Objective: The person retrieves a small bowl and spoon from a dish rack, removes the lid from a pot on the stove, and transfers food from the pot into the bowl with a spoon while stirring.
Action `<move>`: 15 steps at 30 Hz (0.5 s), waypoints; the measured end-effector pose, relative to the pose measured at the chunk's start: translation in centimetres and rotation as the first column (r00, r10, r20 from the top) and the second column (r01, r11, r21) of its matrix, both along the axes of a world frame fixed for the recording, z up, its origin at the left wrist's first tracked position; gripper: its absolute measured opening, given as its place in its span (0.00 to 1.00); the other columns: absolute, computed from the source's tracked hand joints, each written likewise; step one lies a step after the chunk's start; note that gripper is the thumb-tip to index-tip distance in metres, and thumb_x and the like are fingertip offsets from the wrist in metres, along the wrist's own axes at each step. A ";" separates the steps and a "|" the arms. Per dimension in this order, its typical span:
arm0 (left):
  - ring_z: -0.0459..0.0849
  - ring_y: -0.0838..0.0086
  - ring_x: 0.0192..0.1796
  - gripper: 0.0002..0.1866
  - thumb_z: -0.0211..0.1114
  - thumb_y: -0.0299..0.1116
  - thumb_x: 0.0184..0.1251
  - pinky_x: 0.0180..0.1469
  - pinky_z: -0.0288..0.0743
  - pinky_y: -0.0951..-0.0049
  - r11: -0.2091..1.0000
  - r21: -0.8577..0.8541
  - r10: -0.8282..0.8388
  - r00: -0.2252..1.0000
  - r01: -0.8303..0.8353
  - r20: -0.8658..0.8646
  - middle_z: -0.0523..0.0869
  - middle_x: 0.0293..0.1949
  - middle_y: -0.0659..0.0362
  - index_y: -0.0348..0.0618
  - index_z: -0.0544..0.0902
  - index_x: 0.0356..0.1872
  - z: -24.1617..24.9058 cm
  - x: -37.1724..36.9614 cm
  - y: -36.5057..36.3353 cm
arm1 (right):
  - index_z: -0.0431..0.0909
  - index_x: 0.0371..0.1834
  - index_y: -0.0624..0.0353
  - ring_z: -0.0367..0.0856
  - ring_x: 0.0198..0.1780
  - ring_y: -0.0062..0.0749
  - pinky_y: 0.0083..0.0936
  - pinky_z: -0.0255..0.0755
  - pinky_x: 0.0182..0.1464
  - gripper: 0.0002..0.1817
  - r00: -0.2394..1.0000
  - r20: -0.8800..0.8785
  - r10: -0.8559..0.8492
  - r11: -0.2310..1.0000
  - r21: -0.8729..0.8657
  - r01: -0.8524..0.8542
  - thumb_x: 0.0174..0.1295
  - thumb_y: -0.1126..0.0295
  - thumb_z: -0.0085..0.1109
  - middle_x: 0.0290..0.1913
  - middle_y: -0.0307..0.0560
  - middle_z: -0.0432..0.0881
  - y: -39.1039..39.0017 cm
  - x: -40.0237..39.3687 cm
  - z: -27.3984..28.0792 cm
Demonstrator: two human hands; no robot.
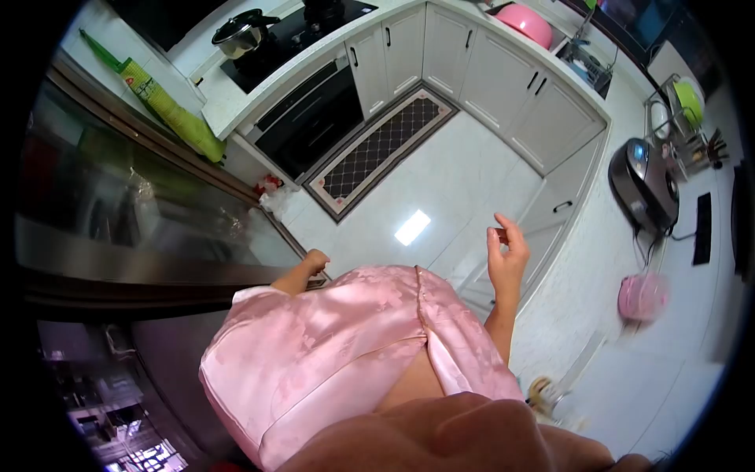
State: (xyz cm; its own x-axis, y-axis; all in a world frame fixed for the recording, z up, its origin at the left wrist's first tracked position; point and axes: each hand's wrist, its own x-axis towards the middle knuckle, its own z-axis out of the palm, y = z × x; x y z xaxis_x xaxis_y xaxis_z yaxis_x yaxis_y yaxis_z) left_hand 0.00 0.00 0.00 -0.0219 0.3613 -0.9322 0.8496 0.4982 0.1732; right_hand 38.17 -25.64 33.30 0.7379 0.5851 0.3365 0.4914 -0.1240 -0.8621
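Note:
My left hand point(316, 261) hangs beside my body with its fingers curled in, close to the edge of the glass sliding door point(157, 206). Nothing shows between those fingers. My right hand point(509, 250) is raised over the floor, in front of the right-hand cabinets, fingers bent and apart, holding nothing. A pink satin garment point(346, 330) covers my body between the two.
Ahead, a patterned mat point(381, 149) lies on the white tiled floor point(464, 173) before the oven point(311, 118). A pot point(240, 35) stands by the cooktop. A pink basin point(525, 23) is at the sink. Along the right counter point(574, 291) sit a rice cooker point(641, 185) and pink container point(641, 297).

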 end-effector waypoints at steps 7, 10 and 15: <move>0.58 0.76 0.10 0.17 0.47 0.17 0.49 0.11 0.51 0.71 0.953 0.061 0.234 0.847 -0.297 0.478 0.66 0.11 0.59 0.39 0.78 0.40 6.7 20.1 -0.3 | 0.78 0.43 0.63 0.81 0.35 0.37 0.25 0.73 0.37 0.13 0.966 0.089 0.243 0.965 -0.126 -0.231 0.54 0.72 0.61 0.37 0.52 0.82 6.6 12.3 -0.3; 0.57 0.77 0.10 0.20 0.43 0.16 0.49 0.11 0.50 0.71 0.977 0.158 0.063 0.902 -0.143 0.427 0.65 0.11 0.60 0.39 0.78 0.42 6.7 24.1 2.1 | 0.78 0.44 0.63 0.82 0.35 0.37 0.26 0.73 0.38 0.14 0.929 0.030 0.368 0.919 -0.160 -0.359 0.54 0.71 0.61 0.38 0.52 0.82 8.9 15.8 -1.5; 0.58 0.74 0.08 0.06 0.55 0.25 0.55 0.10 0.50 0.69 0.927 0.119 0.284 0.873 -0.356 0.397 0.65 0.09 0.59 0.42 0.77 0.34 4.1 26.6 8.5 | 0.78 0.44 0.62 0.82 0.37 0.38 0.28 0.74 0.40 0.14 0.905 -0.175 0.388 0.865 -0.269 -0.423 0.55 0.67 0.60 0.38 0.53 0.82 12.0 23.4 -4.1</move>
State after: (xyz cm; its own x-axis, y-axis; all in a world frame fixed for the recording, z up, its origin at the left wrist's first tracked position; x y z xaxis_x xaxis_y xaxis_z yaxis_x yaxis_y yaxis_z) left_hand 26.61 8.54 4.10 0.1638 0.5575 -0.8138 0.5060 0.6607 0.5545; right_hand 61.58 -13.60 29.24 0.4364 0.8992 0.0321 0.4559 -0.1903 -0.8695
